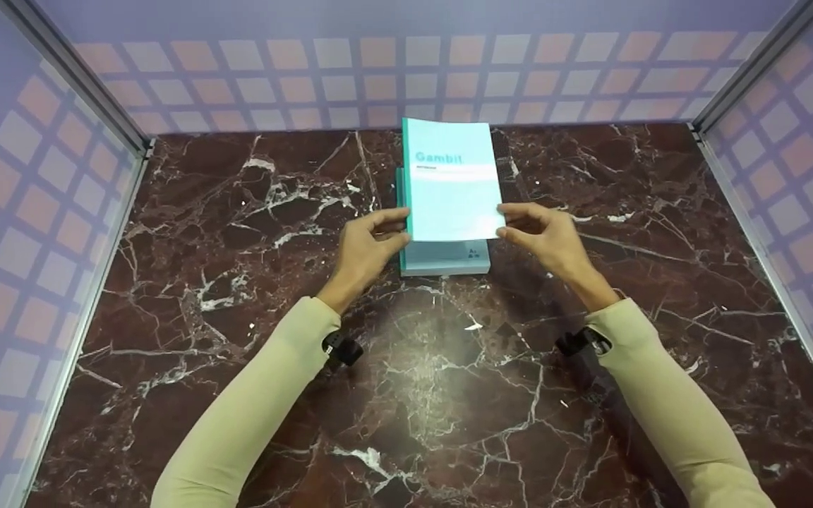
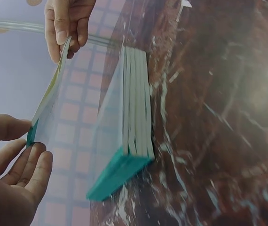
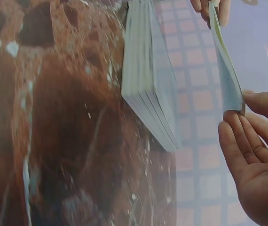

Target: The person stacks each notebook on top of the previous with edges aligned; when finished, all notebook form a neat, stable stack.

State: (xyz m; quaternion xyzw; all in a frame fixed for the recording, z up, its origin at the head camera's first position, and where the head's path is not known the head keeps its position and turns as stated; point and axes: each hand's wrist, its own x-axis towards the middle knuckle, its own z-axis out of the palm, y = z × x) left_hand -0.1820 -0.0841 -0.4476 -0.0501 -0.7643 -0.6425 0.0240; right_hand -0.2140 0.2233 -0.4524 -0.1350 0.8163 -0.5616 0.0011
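A thin notebook [image 1: 452,190] with a pale cover, the word "Gambit" and a teal spine is held up level between both hands. My left hand [image 1: 371,243] pinches its spine edge near the front corner, thumb on one face and fingers on the other. The opposite front corner is pinched by my right hand [image 1: 547,236]. Below it, a neat stack of similar notebooks [image 2: 136,103] lies on the table, teal spines to the left. Both wrist views show a gap between the held notebook and the stack [image 3: 141,61]. From above, the held one hides most of the stack.
The table [image 1: 237,367] is dark red-brown marble with white veins. A tiled-pattern back wall [image 1: 378,85] rises close behind the notebooks. Side panels [image 1: 25,176] stand at left and right. Dark wrist cameras [image 1: 343,349] sit on both wrists.
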